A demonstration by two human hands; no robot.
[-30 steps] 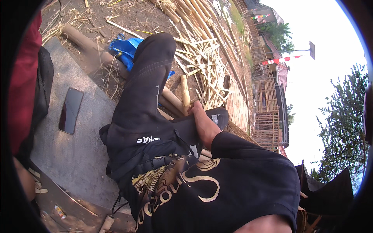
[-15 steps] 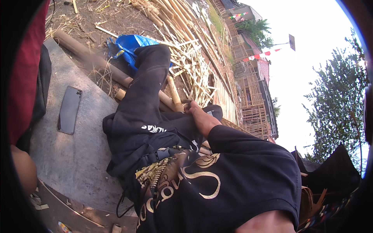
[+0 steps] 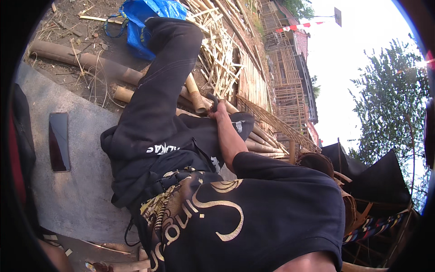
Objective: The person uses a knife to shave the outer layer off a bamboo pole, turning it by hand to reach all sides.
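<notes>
Bamboo tube (image 3: 195, 94) sits just beside your right hand (image 3: 219, 109), which looks curled around some dark curved thing (image 3: 212, 102), but can't tell about your left hand since it's out of view.

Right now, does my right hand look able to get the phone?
Probably not directly: your legs lie between the right hand and the phone on the grey board, and that hand seems to hold a dark object.

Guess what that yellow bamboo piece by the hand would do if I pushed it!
The yellow bamboo piece might roll, because its sides look round. It would probably feel stiff, since it looks straight and woody.
</notes>
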